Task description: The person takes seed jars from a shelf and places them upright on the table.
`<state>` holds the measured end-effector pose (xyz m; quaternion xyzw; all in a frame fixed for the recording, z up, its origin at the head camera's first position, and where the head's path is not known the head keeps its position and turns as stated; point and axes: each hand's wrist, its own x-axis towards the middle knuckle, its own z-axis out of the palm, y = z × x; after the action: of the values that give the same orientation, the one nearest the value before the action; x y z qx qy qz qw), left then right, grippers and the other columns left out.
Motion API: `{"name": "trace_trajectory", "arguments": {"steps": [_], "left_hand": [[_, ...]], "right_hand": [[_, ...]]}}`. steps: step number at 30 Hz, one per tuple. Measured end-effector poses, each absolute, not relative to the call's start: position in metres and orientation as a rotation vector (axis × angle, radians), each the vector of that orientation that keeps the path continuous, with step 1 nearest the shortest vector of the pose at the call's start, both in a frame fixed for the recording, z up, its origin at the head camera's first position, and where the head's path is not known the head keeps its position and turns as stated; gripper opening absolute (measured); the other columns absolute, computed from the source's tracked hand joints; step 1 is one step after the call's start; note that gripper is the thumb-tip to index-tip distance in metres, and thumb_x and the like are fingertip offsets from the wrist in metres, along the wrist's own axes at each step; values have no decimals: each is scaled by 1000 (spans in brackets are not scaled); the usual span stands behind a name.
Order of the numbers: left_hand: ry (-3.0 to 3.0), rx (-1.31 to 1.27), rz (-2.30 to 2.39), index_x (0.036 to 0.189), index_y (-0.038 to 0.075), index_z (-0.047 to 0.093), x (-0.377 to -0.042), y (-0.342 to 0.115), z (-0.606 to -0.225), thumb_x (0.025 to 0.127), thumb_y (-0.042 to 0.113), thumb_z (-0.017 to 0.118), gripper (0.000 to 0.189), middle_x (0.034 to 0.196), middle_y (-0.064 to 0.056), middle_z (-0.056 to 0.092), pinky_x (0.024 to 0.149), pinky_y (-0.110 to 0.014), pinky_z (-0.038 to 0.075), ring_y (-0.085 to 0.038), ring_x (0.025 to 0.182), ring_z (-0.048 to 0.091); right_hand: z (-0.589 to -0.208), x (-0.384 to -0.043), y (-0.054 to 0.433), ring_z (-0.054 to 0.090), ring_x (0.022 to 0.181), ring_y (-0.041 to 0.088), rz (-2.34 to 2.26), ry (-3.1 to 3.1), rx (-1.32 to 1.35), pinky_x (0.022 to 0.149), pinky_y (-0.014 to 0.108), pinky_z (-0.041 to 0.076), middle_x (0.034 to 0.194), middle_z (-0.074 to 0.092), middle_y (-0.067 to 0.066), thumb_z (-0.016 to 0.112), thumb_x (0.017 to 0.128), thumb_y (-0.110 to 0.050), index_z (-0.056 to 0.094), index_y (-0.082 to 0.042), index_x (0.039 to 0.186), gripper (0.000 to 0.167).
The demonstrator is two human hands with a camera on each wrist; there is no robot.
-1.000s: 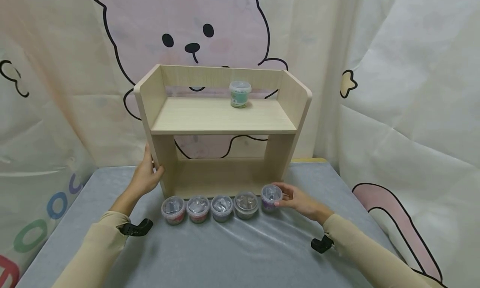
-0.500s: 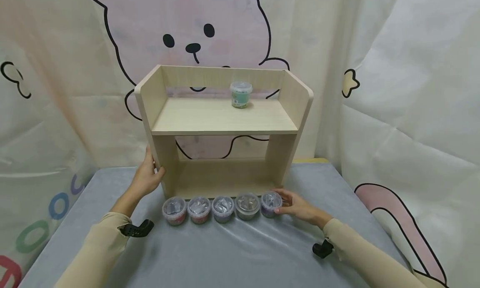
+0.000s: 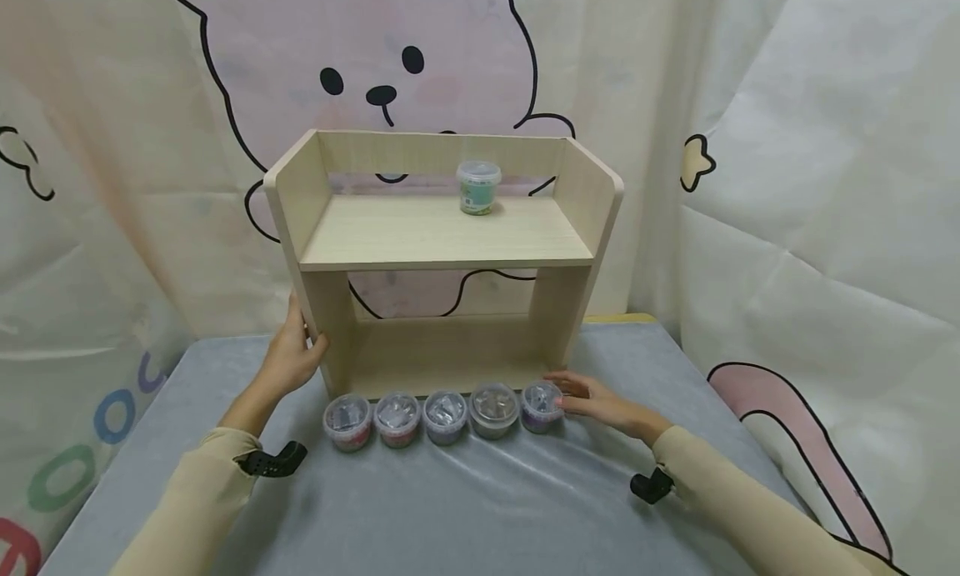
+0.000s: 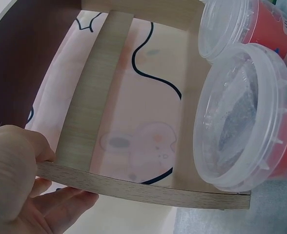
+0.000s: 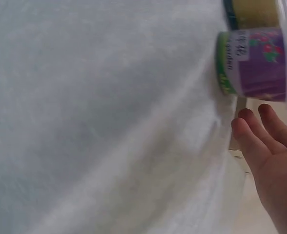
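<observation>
A two-tier pale wooden shelf (image 3: 442, 234) stands on the cloth-covered table. At its left side my left hand (image 3: 288, 355) grips the side panel (image 4: 148, 189), thumb on one face and fingers on the other. In front of the shelf is a row of lidded clear tubs; the rightmost, a purple-labelled tub (image 3: 542, 408), ends it. My right hand (image 3: 600, 405) is beside that tub, its fingers loosely extended. In the right wrist view the fingers (image 5: 260, 134) are apart from the purple-labelled tub. A green-labelled tub (image 3: 478, 188) sits on the upper tier.
Red-labelled tubs (image 3: 348, 422) make up the row's left end, close to the shelf's front edge. A grey-lidded tub (image 3: 494, 411) is next to the purple one. Grey-blue cloth (image 3: 450, 509) covers the table. Printed curtains (image 3: 810, 251) hang behind and at both sides.
The purple-labelled tub came down slightly and toward me into line with the row. My right hand has since let go of it and drawn a little right. The left hand stays on the shelf.
</observation>
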<state>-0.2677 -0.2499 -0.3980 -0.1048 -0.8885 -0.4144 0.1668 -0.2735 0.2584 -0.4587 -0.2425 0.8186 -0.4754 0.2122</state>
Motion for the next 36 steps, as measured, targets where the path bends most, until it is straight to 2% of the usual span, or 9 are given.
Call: {"name": "trace_trajectory", "arguments": {"steps": [2, 4, 8, 12, 20, 29, 31, 34, 36], "left_hand": [[-2523, -299, -1176, 162, 22, -3, -267, -249, -398, 94, -3, 51, 90, 146, -39, 43, 104, -70, 46, -58, 132, 48], [-2520, -302, -1169, 162, 20, -1, -267, -248, -398, 93, -3, 51, 89, 145, -39, 45, 102, -69, 48, -58, 130, 50], [-2529, -311, -1157, 162, 20, -1, -269, -246, -398, 94, -2, 51, 88, 146, -38, 45, 101, -69, 49, -58, 129, 50], [-2546, -313, -1154, 162, 22, -3, -269, -245, -396, 94, -2, 51, 90, 148, -37, 42, 104, -69, 46, -58, 131, 48], [-2558, -288, -1138, 162, 20, -3, -266, -248, -394, 93, 0, 51, 90, 145, -39, 45, 98, -69, 50, -60, 128, 51], [-2557, -279, -1123, 160, 15, 1, -265, -252, -397, 93, 0, 53, 87, 147, -38, 43, 101, -69, 48, -60, 128, 50], [-2557, -275, -1112, 160, 14, 2, -265, -252, -397, 93, 0, 53, 85, 145, -39, 44, 98, -69, 50, -61, 126, 51], [-2555, -281, -1099, 159, 13, 2, -265, -252, -398, 94, 0, 53, 84, 144, -40, 45, 96, -69, 51, -61, 125, 52], [-2553, -289, -1097, 160, 13, 2, -264, -252, -398, 94, 0, 53, 85, 144, -40, 45, 97, -69, 50, -61, 125, 52]], "right_hand": [[-451, -273, 260, 30, 148, 50, -1324, 2258, -656, 115, 57, 43, 161, 30, 29, 53, 104, -25, 31, 2, 155, 62], [-443, -272, 262, 31, 147, 50, -1324, 2250, -666, 115, 57, 43, 160, 31, 31, 52, 104, -26, 30, 3, 155, 62], [-429, -269, 262, 37, 144, 49, -1326, 2273, -709, 113, 50, 47, 156, 37, 34, 52, 105, -26, 31, 6, 154, 62], [-414, -266, 258, 43, 141, 46, -1301, 2349, -738, 111, 41, 48, 152, 43, 31, 52, 104, -27, 35, 5, 152, 60], [-379, -267, 249, 43, 141, 48, -1300, 2380, -793, 112, 44, 46, 152, 46, 26, 52, 104, -26, 37, 3, 152, 58], [-333, -264, 225, 45, 141, 45, -1387, 2297, -948, 108, 25, 48, 154, 45, 24, 52, 104, -18, 38, -1, 152, 53], [-323, -263, 219, 46, 140, 45, -1414, 2278, -984, 109, 29, 49, 154, 45, 25, 52, 103, -16, 39, -1, 152, 53], [-305, -260, 212, 53, 138, 31, -1450, 2257, -1018, 108, 28, 51, 153, 46, 24, 52, 103, -14, 39, -1, 152, 52], [-292, -259, 207, 55, 136, 27, -1475, 2245, -1035, 109, 31, 51, 152, 48, 23, 51, 103, -14, 40, -2, 152, 51]]}}
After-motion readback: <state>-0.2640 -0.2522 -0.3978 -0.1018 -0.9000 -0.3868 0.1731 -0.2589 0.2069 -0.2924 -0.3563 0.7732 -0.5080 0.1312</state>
